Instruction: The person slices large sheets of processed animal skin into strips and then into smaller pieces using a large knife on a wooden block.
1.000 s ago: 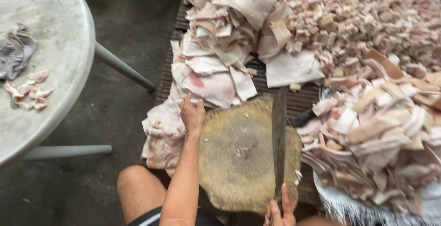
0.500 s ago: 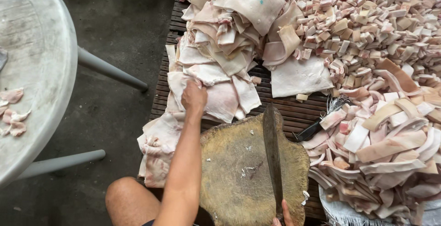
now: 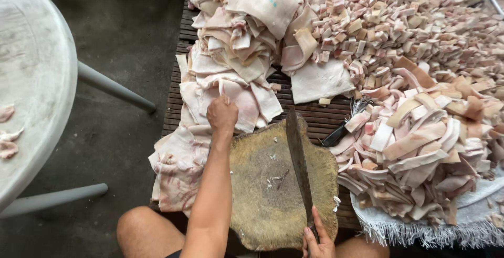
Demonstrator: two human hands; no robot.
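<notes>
Head view, the only one available: the person sits low behind a round, worn, yellow-brown wooden chopping block that rests on a dark slatted wooden platform. The left hand is stretched forward past the block's far edge and is closed down onto the nearest pale pink-white sheet of raw pork skin at the foot of a tall stack of uncut pale skin sheets; the fingers are curled under and hidden, so I judge it a grasp on that sheet, not confirmed. The right hand is wrapped around the handle of a long dark-bladed cleaver, which lies with its blade across the block, pointing away from the person. The block itself carries only a few small white scraps; no sheet is on it at present. On progress: to the right, a heap of long cut strips of skin lies on a white fringed woven sack, and beyond it a broad spread of small diced skin pieces covers the far platform, so a good share appears processed. The uncut stack and further sheets draped off the platform's left edge remain. A white round plastic table stands to the left with a few scraps on it.
</notes>
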